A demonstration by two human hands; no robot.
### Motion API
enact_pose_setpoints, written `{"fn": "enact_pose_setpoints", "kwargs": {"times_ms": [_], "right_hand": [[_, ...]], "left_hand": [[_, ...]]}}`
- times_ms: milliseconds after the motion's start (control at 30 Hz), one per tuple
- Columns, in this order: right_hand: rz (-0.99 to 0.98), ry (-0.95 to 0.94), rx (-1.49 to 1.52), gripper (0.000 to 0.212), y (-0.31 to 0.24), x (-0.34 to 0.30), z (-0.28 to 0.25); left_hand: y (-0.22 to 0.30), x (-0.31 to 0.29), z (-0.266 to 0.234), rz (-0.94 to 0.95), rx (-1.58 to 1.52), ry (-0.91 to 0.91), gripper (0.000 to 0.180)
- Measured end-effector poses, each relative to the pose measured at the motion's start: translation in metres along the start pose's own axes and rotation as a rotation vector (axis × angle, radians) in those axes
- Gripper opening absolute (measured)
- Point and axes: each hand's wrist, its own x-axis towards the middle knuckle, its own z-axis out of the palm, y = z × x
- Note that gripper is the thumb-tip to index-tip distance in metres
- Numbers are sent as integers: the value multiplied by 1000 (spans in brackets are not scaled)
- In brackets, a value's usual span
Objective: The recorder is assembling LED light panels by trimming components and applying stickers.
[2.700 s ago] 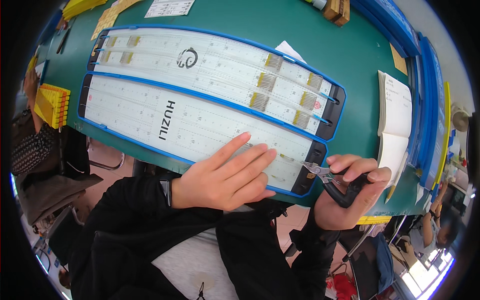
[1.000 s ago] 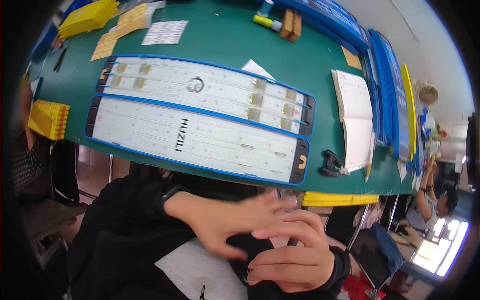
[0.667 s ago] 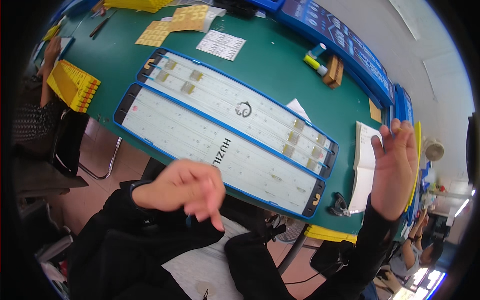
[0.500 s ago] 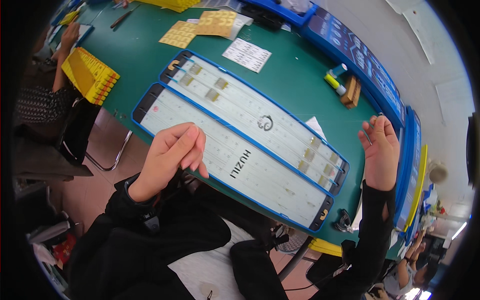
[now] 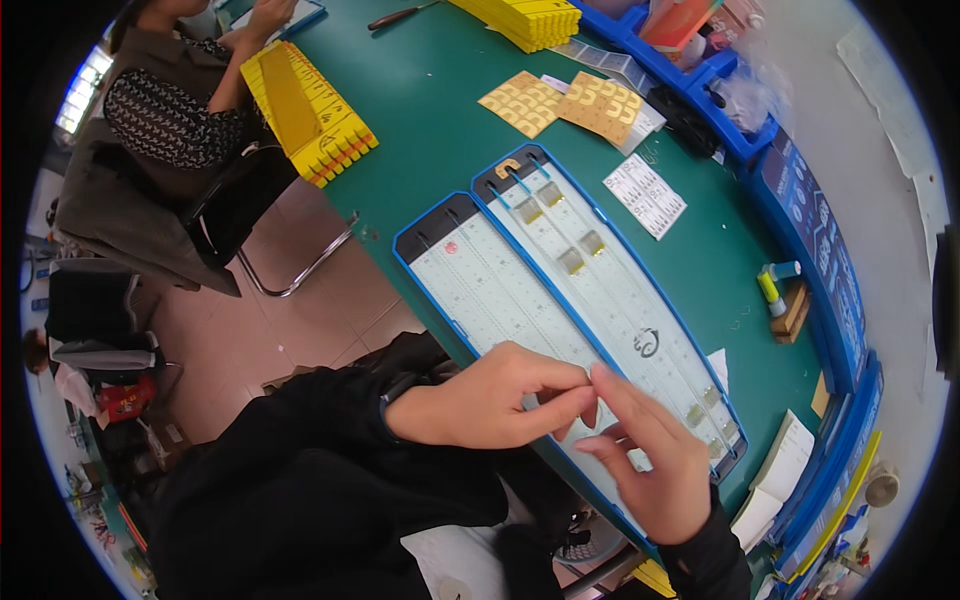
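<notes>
Over the near half of an open, long, flat case [image 5: 500, 290] with blue rims and white ruled panels, my two hands meet at the fingertips. My left hand [image 5: 490, 400] pinches thumb and forefinger together; whatever is between them is too small to make out. One stretched finger of my right hand [image 5: 660, 460] touches that pinch from the right, while its thumb stays apart. Small yellowish pads [image 5: 571, 261] sit along thin lines on the far panel. Blue strands cross the far panel's dark upper end.
A stack of yellow boards [image 5: 310, 115] lies near a seated person [image 5: 170, 110] at the left. Tan cut-out sheets [image 5: 600, 105] and a white printed sheet [image 5: 645, 195] lie beyond the case. At the right are a yellow-green tube [image 5: 770, 291], a wooden block [image 5: 792, 313] and an open notebook [image 5: 785, 460].
The view has swung, so the case appears farther right and steeper. My right hand has come in from the far right, from a raised pinch, to my left hand's fingertips.
</notes>
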Motion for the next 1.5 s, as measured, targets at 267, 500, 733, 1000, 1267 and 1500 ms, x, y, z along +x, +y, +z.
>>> {"fn": "enact_pose_setpoints", "kwargs": {"times_ms": [267, 500, 733, 1000, 1267, 1500], "right_hand": [[269, 116, 255, 12, 4, 16, -2], [332, 185, 275, 9, 18, 23, -13], [346, 169, 222, 8, 21, 19, -15], [212, 80, 73, 11, 11, 12, -16], [416, 45, 839, 46, -5, 23, -2], [413, 148, 578, 12, 6, 36, -3]], "left_hand": [[7, -2, -19, 2, 76, 29, 19], [8, -3, -43, -5, 165, 214, 21], [-4, -2, -62, 255, 384, 429, 11], [2, 23, -29, 266, 254, 102, 29], [2, 16, -13, 420, 339, 258, 19], [3, 8, -50, 337, 553, 471, 7]]}}
